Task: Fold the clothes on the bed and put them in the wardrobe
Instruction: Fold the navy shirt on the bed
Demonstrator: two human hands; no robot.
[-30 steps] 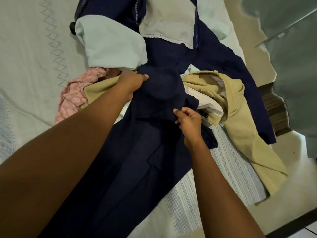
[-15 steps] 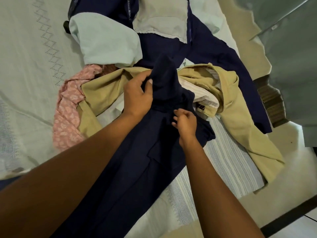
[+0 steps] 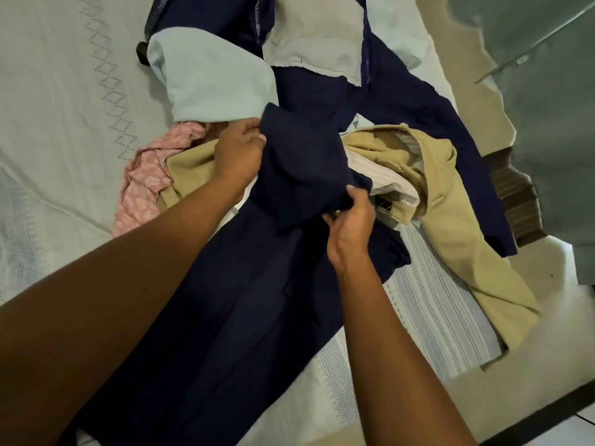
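Bed point(image 3: 64, 123): navy garment point(image 3: 241, 300) runs near-left to far-right; left hand point(image 3: 240, 152), right hand point(image 3: 349, 220) grip far end

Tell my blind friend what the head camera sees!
Two hands hold a dark navy garment over a clothes pile on a bed: left hand at its top edge, right hand pinching a fold. A tan garment and a pink cloth lie nearby.

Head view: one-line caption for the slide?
Left hand and right hand grip navy garment over khaki garment and pink cloth on bed.
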